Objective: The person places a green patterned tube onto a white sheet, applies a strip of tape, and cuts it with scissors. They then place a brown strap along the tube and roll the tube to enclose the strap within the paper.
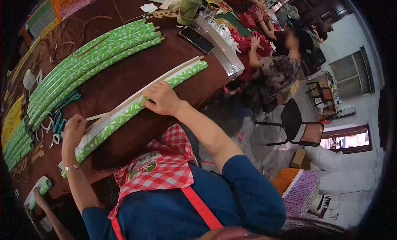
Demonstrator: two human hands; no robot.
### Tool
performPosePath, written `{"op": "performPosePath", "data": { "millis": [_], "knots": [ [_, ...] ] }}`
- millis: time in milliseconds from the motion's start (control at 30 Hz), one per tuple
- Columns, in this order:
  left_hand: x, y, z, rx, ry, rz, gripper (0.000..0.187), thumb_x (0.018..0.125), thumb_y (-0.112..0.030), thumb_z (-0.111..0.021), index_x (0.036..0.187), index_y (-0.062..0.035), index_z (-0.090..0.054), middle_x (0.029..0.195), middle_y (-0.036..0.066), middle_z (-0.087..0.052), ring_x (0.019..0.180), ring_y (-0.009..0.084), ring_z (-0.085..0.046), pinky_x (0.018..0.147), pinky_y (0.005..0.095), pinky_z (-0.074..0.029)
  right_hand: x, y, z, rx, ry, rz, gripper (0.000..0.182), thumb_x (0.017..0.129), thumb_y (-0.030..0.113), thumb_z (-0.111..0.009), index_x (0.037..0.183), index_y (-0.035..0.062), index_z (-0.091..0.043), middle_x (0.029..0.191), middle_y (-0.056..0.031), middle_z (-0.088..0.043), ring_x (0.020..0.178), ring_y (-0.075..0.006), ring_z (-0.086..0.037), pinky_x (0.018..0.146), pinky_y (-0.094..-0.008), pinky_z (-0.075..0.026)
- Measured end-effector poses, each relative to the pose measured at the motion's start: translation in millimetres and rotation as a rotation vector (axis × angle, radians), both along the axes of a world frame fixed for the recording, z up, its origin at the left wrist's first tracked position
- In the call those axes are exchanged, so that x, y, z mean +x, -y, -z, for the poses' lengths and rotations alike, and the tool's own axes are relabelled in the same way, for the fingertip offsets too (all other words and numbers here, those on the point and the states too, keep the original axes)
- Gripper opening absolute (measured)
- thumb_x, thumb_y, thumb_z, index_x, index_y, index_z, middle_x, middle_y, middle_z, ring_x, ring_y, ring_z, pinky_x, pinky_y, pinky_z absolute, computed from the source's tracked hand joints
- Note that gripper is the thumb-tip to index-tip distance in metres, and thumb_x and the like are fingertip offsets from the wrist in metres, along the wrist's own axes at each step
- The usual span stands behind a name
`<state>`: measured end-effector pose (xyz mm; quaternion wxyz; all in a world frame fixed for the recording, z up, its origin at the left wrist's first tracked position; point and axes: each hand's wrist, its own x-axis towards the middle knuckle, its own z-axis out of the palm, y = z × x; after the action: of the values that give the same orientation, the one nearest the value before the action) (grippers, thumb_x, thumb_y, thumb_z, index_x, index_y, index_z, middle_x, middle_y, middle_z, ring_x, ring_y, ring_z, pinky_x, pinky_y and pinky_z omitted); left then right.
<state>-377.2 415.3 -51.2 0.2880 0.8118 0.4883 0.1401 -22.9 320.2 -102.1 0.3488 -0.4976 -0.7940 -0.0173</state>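
1. Nearest you: red-and-white checked cloth apron (153, 174).
2. Your right hand (161, 98) grips the long green-and-white printed roll (124, 117) at the brown cloth-covered table's (124, 76) near edge.
3. Your left hand (74, 130): grip unclear.
4. Rolling appears underway; next likely requires even pressure.

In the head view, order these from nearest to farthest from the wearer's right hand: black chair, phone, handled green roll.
1. Handled green roll: under the right hand.
2. Phone: farther across the table.
3. Black chair: off to the right, beyond the table.
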Motion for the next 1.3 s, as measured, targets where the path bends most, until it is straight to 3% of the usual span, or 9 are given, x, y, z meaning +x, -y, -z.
{"op": "performPosePath", "data": {
  "millis": [267, 400, 467, 500, 667, 800, 867, 1067, 1300],
  "knots": [
    [-172, -32, 63, -0.186, 0.167, -0.491, 0.022, 0.095, -0.019, -0.053, 0.085, 0.0006, -0.056, 0.064, 0.010, -0.052, 0.057, 0.0191, -0.053, 0.053, 0.0353, -0.039, 0, 1, -2, 0.004, -0.020, -0.008, 0.019, 0.079, 0.027, -0.067, 0.086, 0.0101, -0.062, 0.083, -0.0054, -0.063, 0.082, -0.0269, -0.060, 0.075, -0.0399, -0.042],
    [-201, -18, 54, 0.094, -0.181, -0.503, 0.030, 0.096, -0.029, -0.053, 0.092, 0.0000, -0.060, 0.072, 0.012, -0.057, 0.061, 0.0219, -0.054, 0.059, 0.0370, -0.043, -1, 2, -6, -0.013, -0.026, -0.013, 0.020, 0.076, 0.024, -0.070, 0.087, 0.0089, -0.063, 0.086, -0.0073, -0.065, 0.083, -0.0289, -0.060, 0.075, -0.0421, -0.044],
    [-165, 10, 23, -0.078, 0.160, -0.852, 0.033, 0.095, -0.032, -0.054, 0.095, 0.0000, -0.062, 0.078, 0.014, -0.060, 0.068, 0.0242, -0.056, 0.064, 0.0386, -0.044, -1, 1, -7, -0.063, -0.001, -0.008, 0.019, 0.076, 0.022, -0.070, 0.088, 0.0083, -0.065, 0.087, -0.0095, -0.066, 0.084, -0.0306, -0.061, 0.075, -0.0436, -0.045],
    [-218, -14, 52, 0.253, -0.326, -0.619, 0.032, 0.094, -0.030, -0.054, 0.099, 0.0003, -0.063, 0.090, 0.018, -0.065, 0.080, 0.0298, -0.061, 0.071, 0.0405, -0.046, -1, 1, -10, -0.058, 0.035, 0.008, 0.020, 0.075, 0.022, -0.070, 0.089, 0.0075, -0.065, 0.087, -0.0101, -0.066, 0.085, -0.0316, -0.061, 0.075, -0.0443, -0.045],
    [-210, -5, 25, 0.104, -0.458, -0.911, 0.042, 0.089, -0.039, -0.058, 0.109, -0.0032, -0.065, 0.111, 0.021, -0.063, 0.099, 0.0390, -0.061, 0.081, 0.0445, -0.048, 1, -1, -4, -0.009, -0.012, -0.026, 0.023, 0.081, 0.029, -0.068, 0.090, 0.0072, -0.065, 0.086, -0.0100, -0.065, 0.083, -0.0318, -0.059, 0.076, -0.0458, -0.044],
    [-193, -2, 24, 0.431, -0.339, -0.881, 0.041, 0.089, -0.035, -0.059, 0.118, -0.0063, -0.061, 0.112, 0.018, -0.064, 0.099, 0.0360, -0.062, 0.080, 0.0419, -0.049, 1, 0, -4, -0.023, 0.000, -0.026, 0.022, 0.083, 0.027, -0.068, 0.090, 0.0070, -0.065, 0.089, -0.0098, -0.066, 0.086, -0.0309, -0.060, 0.078, -0.0447, -0.044],
    [-158, 3, 21, 0.486, 0.190, -0.663, 0.036, 0.089, -0.026, -0.061, 0.120, -0.0069, -0.059, 0.107, 0.015, -0.065, 0.094, 0.0320, -0.064, 0.077, 0.0385, -0.050, 1, -1, -5, -0.048, 0.013, -0.025, 0.022, 0.083, 0.027, -0.067, 0.091, 0.0067, -0.065, 0.090, -0.0099, -0.066, 0.086, -0.0305, -0.061, 0.078, -0.0439, -0.044],
    [4, 34, -9, 0.164, 0.000, -0.008, 0.021, 0.085, -0.015, -0.067, 0.099, -0.0010, -0.064, 0.098, 0.013, -0.062, 0.084, 0.0306, -0.062, 0.074, 0.0377, -0.049, 2, -1, -3, -0.031, 0.028, -0.019, 0.024, 0.084, 0.029, -0.066, 0.090, 0.0060, -0.066, 0.090, -0.0100, -0.066, 0.086, -0.0302, -0.060, 0.077, -0.0430, -0.044],
    [62, 25, 7, 0.261, -0.075, 0.140, 0.022, 0.080, -0.023, -0.070, 0.088, -0.0029, -0.065, 0.088, 0.012, -0.060, 0.083, 0.0332, -0.059, 0.072, 0.0414, -0.048, 2, -2, -3, -0.003, 0.025, -0.035, 0.023, 0.083, 0.027, -0.066, 0.091, 0.0058, -0.065, 0.090, -0.0093, -0.066, 0.086, -0.0299, -0.060, 0.078, -0.0429, -0.044]
  ]
}}
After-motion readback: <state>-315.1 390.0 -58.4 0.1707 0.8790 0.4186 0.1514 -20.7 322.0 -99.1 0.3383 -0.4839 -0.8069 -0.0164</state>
